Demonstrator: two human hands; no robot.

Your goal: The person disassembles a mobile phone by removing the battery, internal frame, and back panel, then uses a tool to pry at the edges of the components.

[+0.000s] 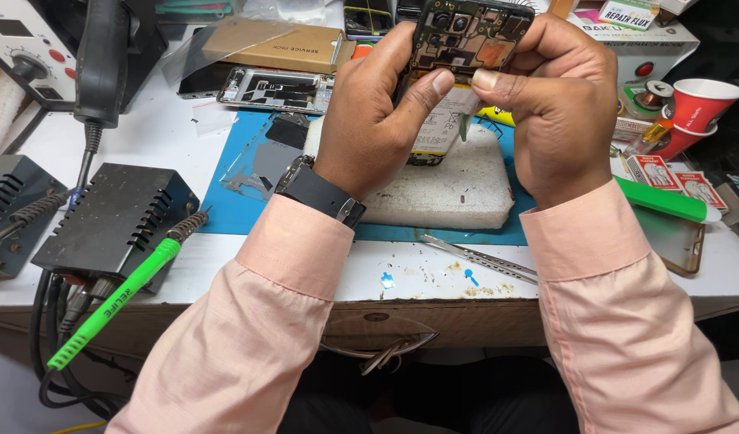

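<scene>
Up at twelve o'clock above a white foam block [458, 193] on the tabletop [185, 137], the left hand [369, 120] grips an opened phone [466, 40] while right hand [558, 104] fingers [506, 84] pinch shut at its battery edge, seemingly mid-disassembly; careful prying seems next.

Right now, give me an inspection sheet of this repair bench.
Surface: white bench with blue mat and white foam block.
Job's things: opened phone, circuit side showing, held above the block.
Clutter: metal tweezers, red paper cups, spare phone frame, green-handled tool.
Grippers: left hand grips the phone; right hand pinches at its middle.
Cables: dark cords hang off the front edge.
Surroundings: black power unit, soldering station.
</scene>
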